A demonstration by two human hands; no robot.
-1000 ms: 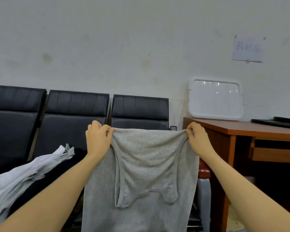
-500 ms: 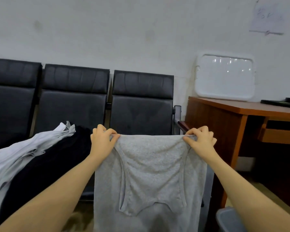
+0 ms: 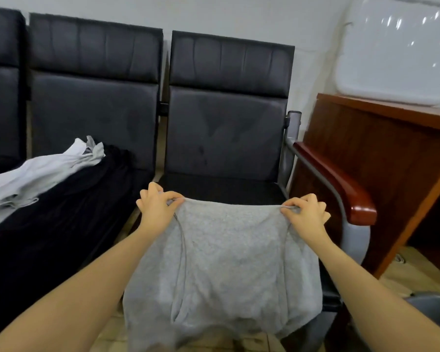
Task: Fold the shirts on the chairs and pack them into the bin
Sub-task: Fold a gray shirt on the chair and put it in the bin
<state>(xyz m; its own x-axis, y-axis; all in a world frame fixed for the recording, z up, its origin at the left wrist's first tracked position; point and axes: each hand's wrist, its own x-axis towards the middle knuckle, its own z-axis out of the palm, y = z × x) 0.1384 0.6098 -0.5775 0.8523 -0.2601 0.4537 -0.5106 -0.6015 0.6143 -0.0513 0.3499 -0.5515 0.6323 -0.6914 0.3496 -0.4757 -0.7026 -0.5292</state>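
Wooden desk (image 3: pixel 381 153) bears a white tray (image 3: pixel 396 54).

Left hand (image 3: pixel 156 209) and right hand (image 3: pixel 305 216) each pinching a top corner of a grey shirt (image 3: pixel 224 265), stretched flat over the front of a black chair (image 3: pixel 224 138). To the left, a light grey shirt (image 3: pixel 36 174) lying on a black garment (image 3: pixel 61 224). At right, a wooden desk (image 3: pixel 381 148) carrying a white lid (image 3: pixel 396 52); grey bin (image 3: pixel 432 308) at lower right.

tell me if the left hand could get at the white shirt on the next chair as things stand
Probably not right away: the left hand is pinching a corner of the grey shirt. The white shirt lies uncovered to its left, so the way looks free once it lets go.
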